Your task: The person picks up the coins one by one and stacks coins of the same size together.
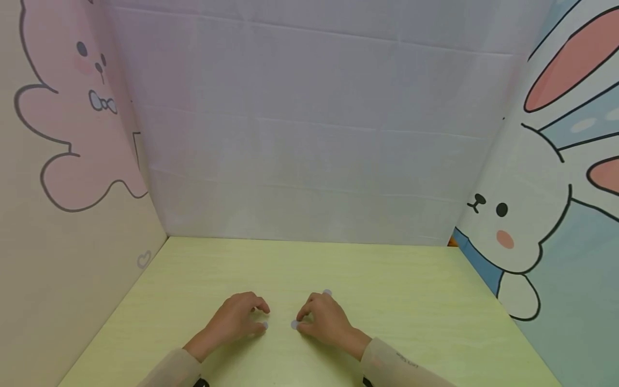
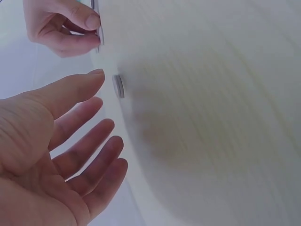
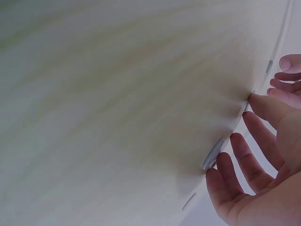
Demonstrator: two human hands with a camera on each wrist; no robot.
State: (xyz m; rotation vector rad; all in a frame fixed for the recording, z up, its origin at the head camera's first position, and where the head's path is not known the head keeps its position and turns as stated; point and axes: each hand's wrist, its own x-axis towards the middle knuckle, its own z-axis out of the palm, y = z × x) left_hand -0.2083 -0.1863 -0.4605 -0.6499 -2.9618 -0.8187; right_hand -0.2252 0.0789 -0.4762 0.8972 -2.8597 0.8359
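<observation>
Over the table, my left hand point(image 1: 237, 318) has its fingers spread and slightly bent, thumb apart from them. A small grey disc point(image 2: 118, 86) lies just off its thumb tip, not gripped. My right hand point(image 1: 323, 319) pinches another small grey disc point(image 1: 294, 324) at its edge between thumb and index finger, low at the tabletop. In the right wrist view, a third grey disc point(image 3: 213, 154) sits by the tips of that hand's outer fingers. A thin grey edge point(image 3: 189, 201) of something flat shows farther along the table.
The pale yellow-green table point(image 1: 411, 290) reaches back to a white cloth wall point(image 1: 309, 134). Side panels carry a pink cartoon animal point(image 1: 87, 134) on the left and a white rabbit point(image 1: 522, 215) on the right. Both arms wear light sleeves point(image 1: 396, 360).
</observation>
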